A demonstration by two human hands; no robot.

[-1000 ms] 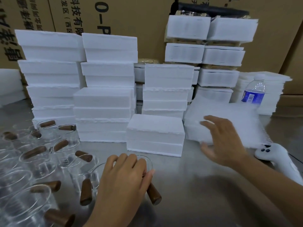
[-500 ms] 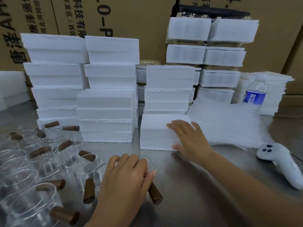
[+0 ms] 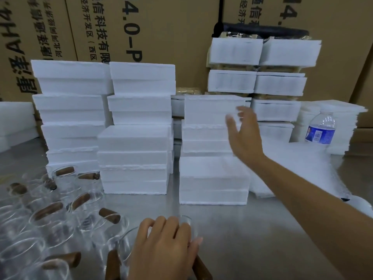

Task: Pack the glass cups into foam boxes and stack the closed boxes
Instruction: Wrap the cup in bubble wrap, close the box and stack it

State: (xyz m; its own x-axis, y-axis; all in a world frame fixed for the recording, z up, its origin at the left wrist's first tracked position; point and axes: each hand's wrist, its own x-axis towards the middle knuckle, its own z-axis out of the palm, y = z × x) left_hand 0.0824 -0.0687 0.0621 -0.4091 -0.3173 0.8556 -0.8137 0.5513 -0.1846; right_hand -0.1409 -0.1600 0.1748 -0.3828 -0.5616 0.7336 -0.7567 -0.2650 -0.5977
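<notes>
My left hand (image 3: 164,247) lies over the rim of a glass cup (image 3: 186,221) with a wooden handle at the near edge, its fingers curled over the top. My right hand (image 3: 243,134) is raised in the air with fingers spread, in front of a stack of closed foam boxes (image 3: 210,114), holding nothing. Below it a single closed white foam box (image 3: 212,180) stands on the metal table. Several more glass cups (image 3: 52,215) with brown handles crowd the near left.
Taller stacks of closed foam boxes (image 3: 137,150) fill the left and middle of the table. Foam-wrapped packs (image 3: 262,77) rise at the back right. A water bottle (image 3: 321,130), flat foam sheets (image 3: 302,166) and a white controller (image 3: 363,205) lie right. Cardboard cartons (image 3: 161,27) form the backdrop.
My right hand left the single foam box, which it had slid leftward, and rose up in front of the stack behind. My left hand stayed on the cup.
</notes>
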